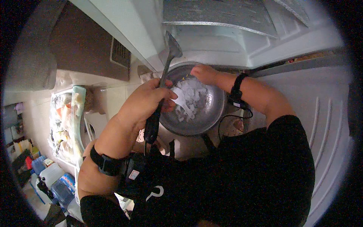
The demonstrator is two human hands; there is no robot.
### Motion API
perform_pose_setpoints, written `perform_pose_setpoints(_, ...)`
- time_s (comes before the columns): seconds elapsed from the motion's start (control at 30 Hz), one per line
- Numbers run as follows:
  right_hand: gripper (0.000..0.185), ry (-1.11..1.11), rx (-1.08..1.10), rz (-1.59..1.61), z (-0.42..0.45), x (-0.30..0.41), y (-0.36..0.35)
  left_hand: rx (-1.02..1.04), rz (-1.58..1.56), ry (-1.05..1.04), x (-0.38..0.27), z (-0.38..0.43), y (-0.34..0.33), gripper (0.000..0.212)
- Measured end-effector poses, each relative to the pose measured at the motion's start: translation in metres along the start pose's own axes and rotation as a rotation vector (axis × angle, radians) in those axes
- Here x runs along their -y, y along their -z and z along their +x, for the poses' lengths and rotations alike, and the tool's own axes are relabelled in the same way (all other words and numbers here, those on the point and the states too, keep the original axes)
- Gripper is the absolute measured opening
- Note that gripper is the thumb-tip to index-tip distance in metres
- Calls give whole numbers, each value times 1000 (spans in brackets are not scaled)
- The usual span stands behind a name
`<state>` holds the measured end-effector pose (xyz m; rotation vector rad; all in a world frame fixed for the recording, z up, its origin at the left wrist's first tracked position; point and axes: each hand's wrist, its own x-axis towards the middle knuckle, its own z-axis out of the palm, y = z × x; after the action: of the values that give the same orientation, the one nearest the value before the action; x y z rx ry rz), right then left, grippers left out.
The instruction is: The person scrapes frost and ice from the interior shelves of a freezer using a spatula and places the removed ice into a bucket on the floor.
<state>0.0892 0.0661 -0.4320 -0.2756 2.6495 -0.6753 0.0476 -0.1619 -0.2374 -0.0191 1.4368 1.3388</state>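
Observation:
My left hand (157, 98) grips a spatula by its black handle (152, 124). The grey spatula head (174, 45) points up and away from me. A white plastic spoon or paddle (182, 100) sticks out by the left fingertips, over the pan; whether those fingers hold it is unclear. Below lies a wide metal pan (218, 105) with broken white chunks, apparently ice or frost (192, 88), and a few yellow bits near its far side. My right hand (203, 74) is curled over the pan's far right rim; its fingertips are partly hidden, and I cannot see anything in it.
An appliance compartment, likely a refrigerator's (204, 38), opens beyond the pan under a silvery shelf (215, 12). Its pale door (323, 119) stands at the right. A clear drawer of bagged food (79, 113) sits on the floor at left, with plastic jugs (61, 191) nearer. A cable (251, 115) hangs from my right wrist strap.

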Motion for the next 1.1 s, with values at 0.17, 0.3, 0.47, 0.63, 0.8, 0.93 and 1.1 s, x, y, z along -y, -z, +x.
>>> perform_pose_setpoints(0.17, 23, -148, -483, -250, 19, -25, 27, -28, 16, 21, 3, -7, 4, 32)
perform_pose_setpoints(0.3, 37, -647, -427, -395, 50, -73, 39, -19, 57, 42, 0, -9, 3, 32)
perform_pose_setpoints(0.47, 54, -707, -520, -265, 99, -42, 7, -40, 4, 65, 5, -13, 12, 29)
perform_pose_setpoints(0.63, 43, -69, -863, 255, 125, -44, -26, 15, 41, 46, 0, 0, 6, 27)
perform_pose_setpoints(0.8, 24, 52, -530, 84, 66, 0, 1, -22, 66, 9, -6, 4, 3, 28)
perform_pose_setpoints(0.93, 20, 1, -158, 77, 15, 35, 5, 32, 167, -85, 3, 7, 13, 27)
perform_pose_setpoints(1.1, 25, -297, -51, 319, -2, 53, 27, 3, 139, -65, 6, 7, -8, 22)
